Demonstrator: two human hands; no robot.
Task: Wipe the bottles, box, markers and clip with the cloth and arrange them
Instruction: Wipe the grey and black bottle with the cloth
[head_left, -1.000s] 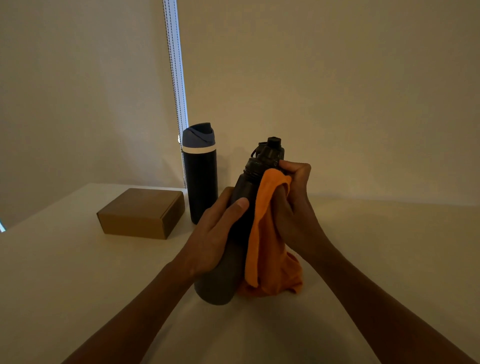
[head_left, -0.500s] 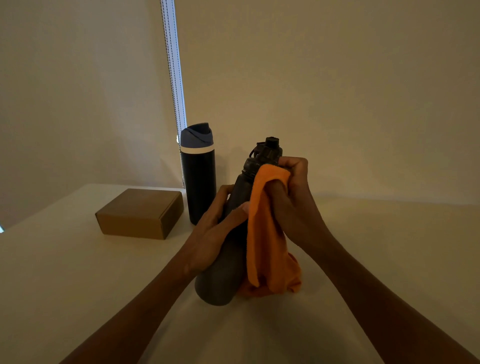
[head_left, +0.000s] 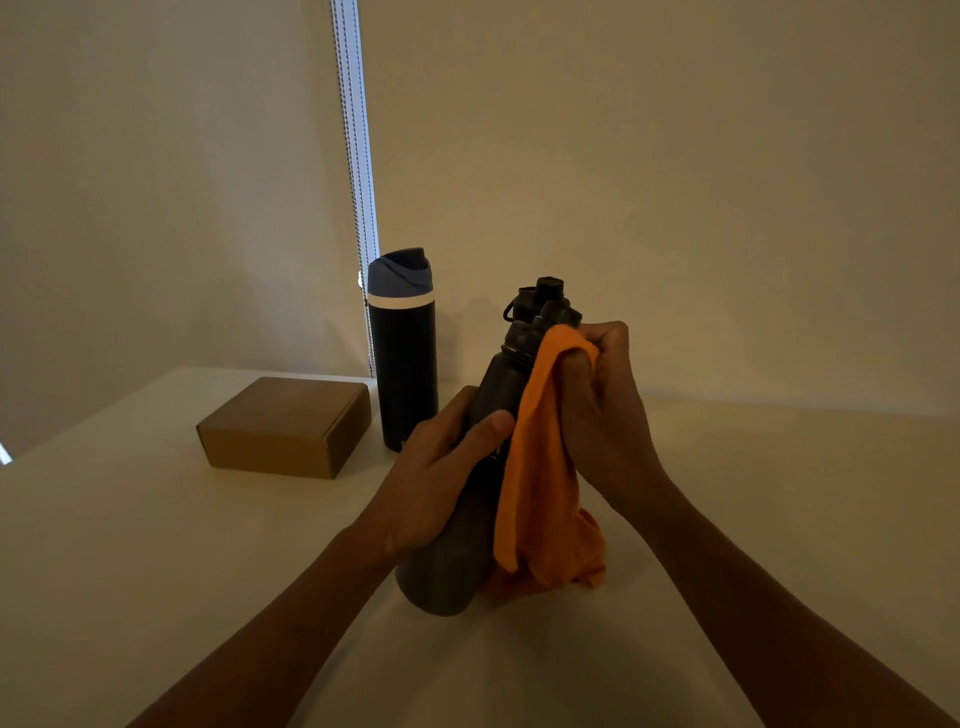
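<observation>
- Your left hand (head_left: 436, 483) grips the dark grey bottle (head_left: 452, 571) round its middle, fingers curled behind it and the thumb laid across the front.
- The bottle leans with its black cap up and away from you. Its base is low over the table (head_left: 156, 571); you cannot tell whether it touches.
- Your right hand (head_left: 602, 415) is curled round a bunch of the orange cloth (head_left: 540, 493), pressing it against the bottle's shoulder just below the cap.
- The cloth hangs down the bottle's right side and gathers beside its base.
- A faint mark under your left thumb is too dim to read.
- The navy bottle (head_left: 402, 364), with a blue lid and a pale band, stands upright near the wall behind your left hand.
- The closed brown cardboard box (head_left: 291, 426) lies just left of it, its faces plain.
- A bead chain (head_left: 358, 156) hangs behind the navy bottle.
</observation>
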